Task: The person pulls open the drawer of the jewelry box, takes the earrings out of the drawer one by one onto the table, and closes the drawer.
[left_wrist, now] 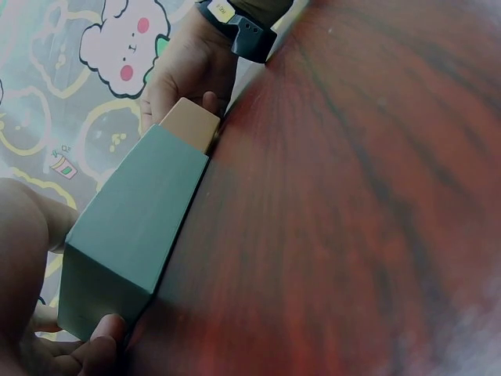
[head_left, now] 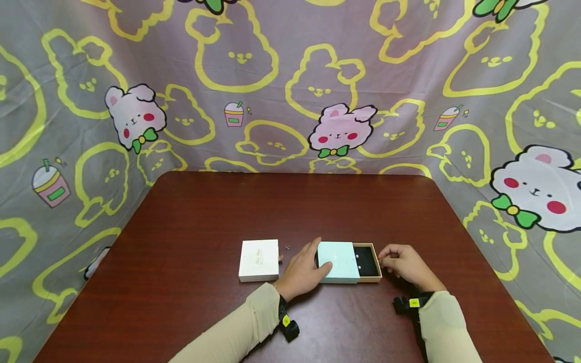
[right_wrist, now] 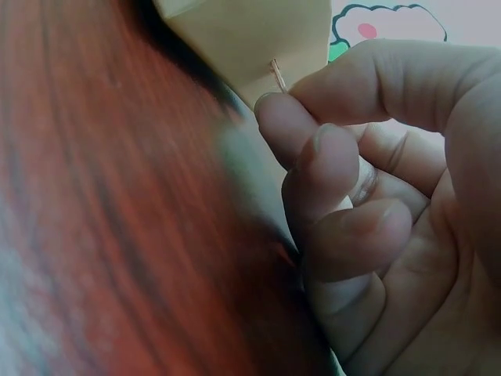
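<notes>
A light blue jewelry box (head_left: pixel 337 261) lies flat on the table, its drawer (head_left: pixel 377 262) slid partly out to the right. Inside the drawer is a black insert (head_left: pixel 367 256) with small pale studs on it. My left hand (head_left: pixel 300 270) grips the left end of the blue sleeve (left_wrist: pixel 137 207), thumb on one side and fingers around the other. At the drawer's right end, my right hand (head_left: pixel 408 264) pinches a thin ribbon pull (right_wrist: pixel 277 72) between thumb and index finger; its other fingers are curled loosely.
To the left of my left hand sits a white box (head_left: pixel 259 259) with printed lettering and a small tab on its right side. A tiny silvery piece (head_left: pixel 287 247) lies beside it on the brown table (head_left: pixel 290 206). Patterned cloth (head_left: pixel 268 101) hangs around the table.
</notes>
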`<state>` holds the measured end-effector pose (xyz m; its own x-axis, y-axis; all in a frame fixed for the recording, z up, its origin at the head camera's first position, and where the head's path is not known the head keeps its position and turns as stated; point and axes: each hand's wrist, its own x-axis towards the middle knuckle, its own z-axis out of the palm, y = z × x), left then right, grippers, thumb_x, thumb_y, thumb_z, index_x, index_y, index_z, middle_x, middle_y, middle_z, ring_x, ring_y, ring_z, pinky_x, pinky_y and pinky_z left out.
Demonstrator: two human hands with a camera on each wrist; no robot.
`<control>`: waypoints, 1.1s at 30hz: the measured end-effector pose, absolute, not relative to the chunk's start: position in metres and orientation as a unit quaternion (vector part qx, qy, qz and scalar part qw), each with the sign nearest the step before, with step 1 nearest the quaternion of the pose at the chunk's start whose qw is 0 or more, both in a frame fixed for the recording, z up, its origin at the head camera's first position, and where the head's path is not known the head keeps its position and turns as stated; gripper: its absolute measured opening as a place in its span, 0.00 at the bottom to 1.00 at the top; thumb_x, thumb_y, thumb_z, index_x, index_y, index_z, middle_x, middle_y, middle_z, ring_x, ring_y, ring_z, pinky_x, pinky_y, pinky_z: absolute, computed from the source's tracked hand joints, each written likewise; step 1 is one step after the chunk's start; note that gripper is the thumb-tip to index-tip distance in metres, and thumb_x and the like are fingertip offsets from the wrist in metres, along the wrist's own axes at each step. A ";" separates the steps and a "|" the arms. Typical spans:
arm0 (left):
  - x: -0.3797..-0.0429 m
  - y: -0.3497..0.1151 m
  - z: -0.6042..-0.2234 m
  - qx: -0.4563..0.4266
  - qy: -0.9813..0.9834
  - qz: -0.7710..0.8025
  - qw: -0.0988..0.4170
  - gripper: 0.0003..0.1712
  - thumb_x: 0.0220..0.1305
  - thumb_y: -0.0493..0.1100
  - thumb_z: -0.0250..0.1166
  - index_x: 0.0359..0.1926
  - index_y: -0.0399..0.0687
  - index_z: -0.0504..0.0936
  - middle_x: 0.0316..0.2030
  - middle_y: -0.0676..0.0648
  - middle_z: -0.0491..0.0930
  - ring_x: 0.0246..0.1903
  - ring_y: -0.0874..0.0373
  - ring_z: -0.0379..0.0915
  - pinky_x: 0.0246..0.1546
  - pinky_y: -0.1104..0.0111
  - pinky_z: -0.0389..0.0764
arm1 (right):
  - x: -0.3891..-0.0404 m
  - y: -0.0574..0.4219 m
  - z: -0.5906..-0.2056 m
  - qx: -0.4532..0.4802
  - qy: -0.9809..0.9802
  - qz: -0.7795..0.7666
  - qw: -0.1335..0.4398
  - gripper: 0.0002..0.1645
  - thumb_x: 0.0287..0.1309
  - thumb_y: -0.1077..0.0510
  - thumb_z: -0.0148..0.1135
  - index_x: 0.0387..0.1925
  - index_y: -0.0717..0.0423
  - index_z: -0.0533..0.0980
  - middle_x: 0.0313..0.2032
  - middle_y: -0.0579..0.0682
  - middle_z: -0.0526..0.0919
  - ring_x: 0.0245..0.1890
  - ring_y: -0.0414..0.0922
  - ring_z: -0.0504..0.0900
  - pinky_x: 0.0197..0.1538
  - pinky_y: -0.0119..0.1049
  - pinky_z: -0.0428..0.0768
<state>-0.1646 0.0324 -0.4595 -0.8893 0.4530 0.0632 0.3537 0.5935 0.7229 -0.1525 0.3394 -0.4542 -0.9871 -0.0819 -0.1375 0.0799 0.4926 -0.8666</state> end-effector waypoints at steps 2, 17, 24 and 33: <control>-0.164 0.032 -0.459 0.227 0.890 0.391 0.065 0.43 0.68 0.62 0.54 0.75 0.47 0.54 0.70 0.44 0.60 0.31 0.68 0.74 0.59 0.54 0.68 | -0.152 0.339 -0.453 0.002 0.860 -0.505 0.080 0.03 0.55 0.69 0.61 0.33 0.64 0.79 0.20 0.54 0.76 0.19 0.45 0.73 0.19 0.36 0.72; -0.161 0.032 -0.456 0.223 0.888 0.395 0.069 0.43 0.68 0.61 0.55 0.75 0.47 0.54 0.69 0.43 0.61 0.30 0.68 0.74 0.57 0.53 0.69 | -0.151 0.339 -0.453 0.020 0.871 -0.485 0.078 0.02 0.58 0.67 0.61 0.33 0.62 0.80 0.21 0.52 0.77 0.20 0.47 0.73 0.21 0.38 0.74; -0.161 0.032 -0.460 0.222 0.889 0.395 0.067 0.43 0.68 0.62 0.54 0.75 0.47 0.55 0.69 0.43 0.61 0.30 0.68 0.73 0.57 0.52 0.69 | -0.149 0.339 -0.454 0.016 0.871 -0.486 0.073 0.02 0.57 0.66 0.63 0.33 0.62 0.80 0.22 0.52 0.77 0.20 0.47 0.74 0.21 0.38 0.74; -0.161 0.032 -0.459 0.220 0.891 0.392 0.064 0.43 0.68 0.63 0.54 0.75 0.48 0.55 0.69 0.43 0.62 0.31 0.66 0.74 0.58 0.53 0.68 | -0.150 0.339 -0.455 0.015 0.871 -0.487 0.067 0.03 0.56 0.67 0.62 0.32 0.65 0.79 0.21 0.52 0.77 0.19 0.46 0.74 0.20 0.38 0.74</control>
<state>-0.1613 0.0316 -0.4593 -0.8950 0.4422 0.0582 0.3419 0.5964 0.7262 -0.1500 0.3391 -0.4549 -0.9906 -0.0382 -0.1311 0.0918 0.5249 -0.8462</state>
